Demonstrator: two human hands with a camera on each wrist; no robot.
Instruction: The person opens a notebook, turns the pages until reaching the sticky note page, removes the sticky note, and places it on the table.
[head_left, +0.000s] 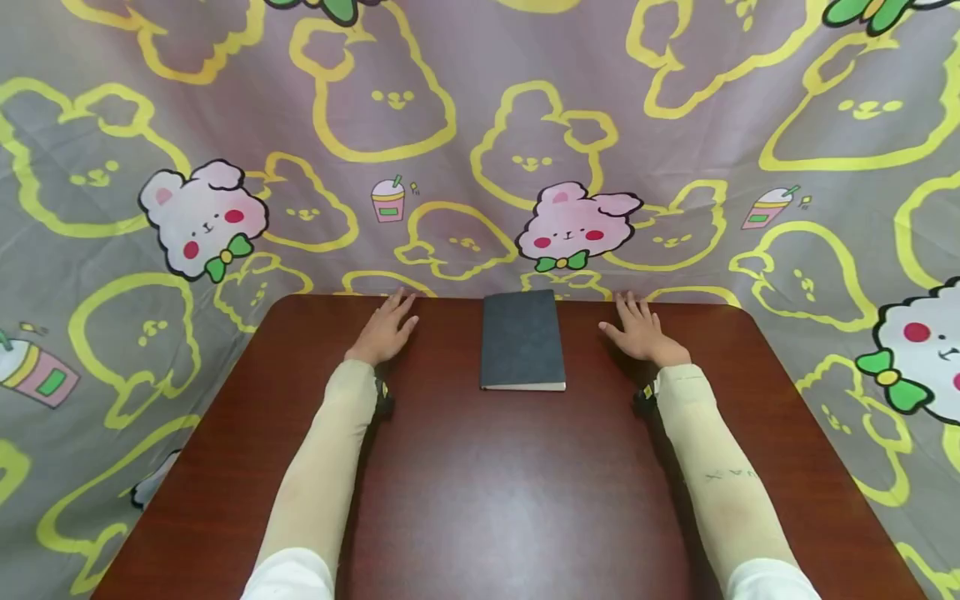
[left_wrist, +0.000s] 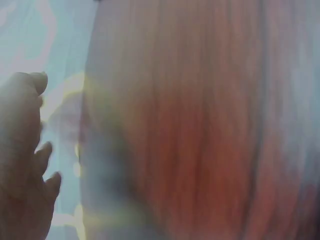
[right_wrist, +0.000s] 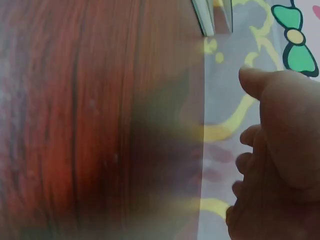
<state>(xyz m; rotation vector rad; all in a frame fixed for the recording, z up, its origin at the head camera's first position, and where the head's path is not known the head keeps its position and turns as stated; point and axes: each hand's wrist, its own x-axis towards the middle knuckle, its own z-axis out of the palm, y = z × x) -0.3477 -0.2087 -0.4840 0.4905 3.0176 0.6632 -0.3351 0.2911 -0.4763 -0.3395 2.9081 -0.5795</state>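
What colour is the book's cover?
The book's cover is dark bluish grey, clearest in the head view.

Patterned cloth (head_left: 457, 175) hangs behind the brown table (head_left: 517, 483)

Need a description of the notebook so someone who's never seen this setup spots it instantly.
Start at the red-brown table and go to its far edge, against the cartoon-print cloth. Around the middle of that edge lies the notebook. Its plain, dark blue-grey rectangular cover and pale page edges set it apart from the reddish tabletop and busy yellow-outlined cloth.
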